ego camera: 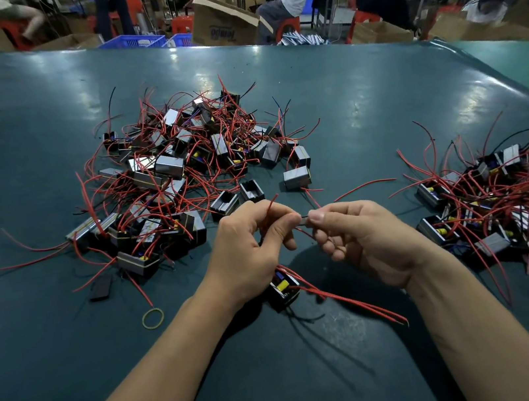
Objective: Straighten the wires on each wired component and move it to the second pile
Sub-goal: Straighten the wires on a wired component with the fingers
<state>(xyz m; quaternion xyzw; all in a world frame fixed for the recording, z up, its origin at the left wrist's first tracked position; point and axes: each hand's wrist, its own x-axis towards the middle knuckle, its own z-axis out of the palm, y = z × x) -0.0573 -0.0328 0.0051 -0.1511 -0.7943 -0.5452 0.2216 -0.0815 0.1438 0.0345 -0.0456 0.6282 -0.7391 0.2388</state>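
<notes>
Bare forearms rise from bottom edge. Left hand (251, 249) and right hand (363, 240), frame centre, each pinch black wire (304, 221) between thumb and forefinger. Wired component (284, 287) hangs under left wrist, red leads (352, 304) trailing lower right. Unsorted pile (181, 165) upper centre; second pile (505, 197) right edge; green table (69, 335).

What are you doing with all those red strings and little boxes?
Those are wires on small electrical parts. Both hands, the left hand and the right hand, pinch a wire between them, and the component it seems to belong to hangs just below the left hand. A big tangled pile lies ahead on the green table, and another pile sits to the right.
</notes>
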